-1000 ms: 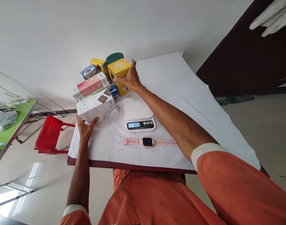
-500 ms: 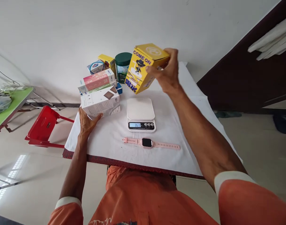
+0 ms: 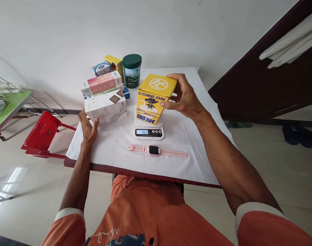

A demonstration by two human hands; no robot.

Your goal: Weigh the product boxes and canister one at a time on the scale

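Note:
My right hand (image 3: 184,97) grips a yellow "COME ON" carton (image 3: 151,99) by its right side, thumb on the front face. The carton is over the white kitchen scale (image 3: 149,132), hiding most of its platform; whether it touches cannot be made out. The lit display shows 363. My left hand (image 3: 88,130), fingers spread, is beside the lower left corner of a white box (image 3: 107,111) with brown squares printed on it. In front of the scale lies a pink-strapped smartwatch (image 3: 154,150), laid out flat.
Behind the white box are a pink and white box (image 3: 102,83), a small blue-white box (image 3: 101,68), a yellow box (image 3: 115,63) and a green-lidded tub (image 3: 131,70). A red chair (image 3: 40,133) and a green table (image 3: 11,104) stand at left. The wall is behind.
My right hand has lowered the yellow carton from above the tablecloth's far part to over the scale. My left hand has loosened from the white box, fingers spreading. The display still shows 363.

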